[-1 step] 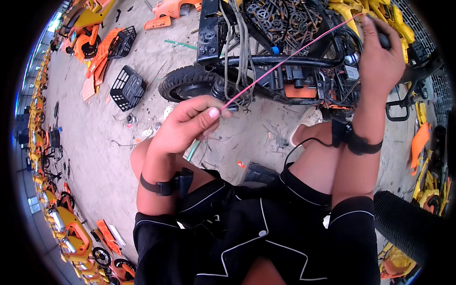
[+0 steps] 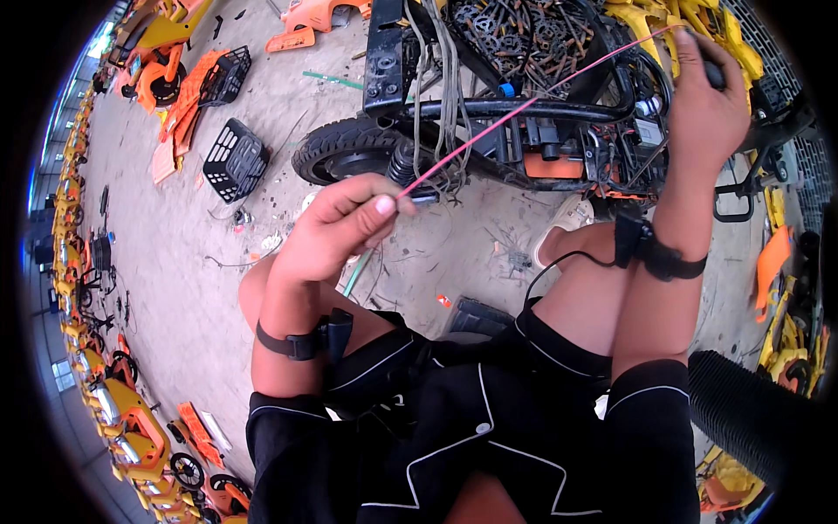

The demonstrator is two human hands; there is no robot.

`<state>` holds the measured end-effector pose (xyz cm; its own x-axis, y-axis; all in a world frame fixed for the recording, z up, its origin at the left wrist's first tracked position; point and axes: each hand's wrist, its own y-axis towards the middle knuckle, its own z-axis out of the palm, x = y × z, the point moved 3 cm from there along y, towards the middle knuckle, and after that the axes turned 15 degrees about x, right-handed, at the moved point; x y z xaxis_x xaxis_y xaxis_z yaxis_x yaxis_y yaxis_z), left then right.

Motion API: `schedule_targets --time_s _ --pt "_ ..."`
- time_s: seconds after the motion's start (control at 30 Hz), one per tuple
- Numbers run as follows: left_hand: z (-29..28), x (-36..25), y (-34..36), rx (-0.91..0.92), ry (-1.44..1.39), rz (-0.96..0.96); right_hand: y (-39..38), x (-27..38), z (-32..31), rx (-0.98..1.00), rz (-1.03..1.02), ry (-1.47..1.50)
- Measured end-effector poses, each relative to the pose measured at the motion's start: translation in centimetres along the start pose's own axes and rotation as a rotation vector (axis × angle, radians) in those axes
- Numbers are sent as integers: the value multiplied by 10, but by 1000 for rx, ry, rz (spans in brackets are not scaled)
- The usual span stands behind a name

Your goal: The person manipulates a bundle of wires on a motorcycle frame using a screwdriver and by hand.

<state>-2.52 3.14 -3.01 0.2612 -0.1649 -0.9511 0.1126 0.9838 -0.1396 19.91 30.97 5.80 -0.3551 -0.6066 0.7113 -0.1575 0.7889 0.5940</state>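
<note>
My left hand [image 2: 340, 227] pinches the near end of a thin pink wire [image 2: 524, 109] between thumb and forefinger. The wire runs taut up and to the right across a stripped black bike frame [image 2: 559, 109] to my right hand [image 2: 707, 105]. That hand is closed around a dark tool handle [image 2: 713, 74] where the wire's far end sits. A bundle of grey cables [image 2: 445, 79] hangs from the frame just beyond my left thumb. The frame's small black wheel [image 2: 336, 153] rests on the ground behind my left hand.
I sit on the concrete floor, knees up, with black bands on both wrists. Black plastic baskets [image 2: 234, 162] and orange panels [image 2: 179, 109] lie at far left. Rows of yellow and orange bike parts [image 2: 131, 428] line the left edge. A black ribbed hose [image 2: 751, 419] sits at lower right.
My left hand has shifted slightly left with the wire end. My right hand has risen a little. The wire stays taut.
</note>
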Motion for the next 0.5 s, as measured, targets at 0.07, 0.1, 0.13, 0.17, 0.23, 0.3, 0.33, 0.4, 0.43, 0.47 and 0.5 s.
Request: schedule_targets --time_s 0.07,0.1,0.13,0.17,0.23,0.3,0.33,0.4,0.43,0.47,0.5 --pt "-11 5 -14 -38 -55 -16 15 -28 -11 -57 3 125" --pt "-16 6 -19 -37 -42 -26 20 -41 -19 -45 37 281" --pt "-20 7 -23 -38 -27 -35 26 -53 -27 -100 45 386" --pt "-26 12 -32 -86 -34 -86 31 -63 -31 -144 83 420" --pt "-32 19 -40 -112 4 -158 37 -80 -44 -232 154 480" --pt "-37 28 -46 -111 50 -227 42 -96 -63 -288 167 444" --pt "-42 35 -45 -96 81 -251 42 -100 -71 -310 163 430" --pt "-45 45 -44 -63 206 -325 41 -108 -83 -381 138 458" --pt "-45 45 -43 -47 304 -371 42 -111 -88 -419 123 475" --pt "-46 47 -41 -32 401 -418 42 -113 -94 -448 114 502" --pt "-54 61 -41 29 423 -428 43 -116 -99 -478 106 528"
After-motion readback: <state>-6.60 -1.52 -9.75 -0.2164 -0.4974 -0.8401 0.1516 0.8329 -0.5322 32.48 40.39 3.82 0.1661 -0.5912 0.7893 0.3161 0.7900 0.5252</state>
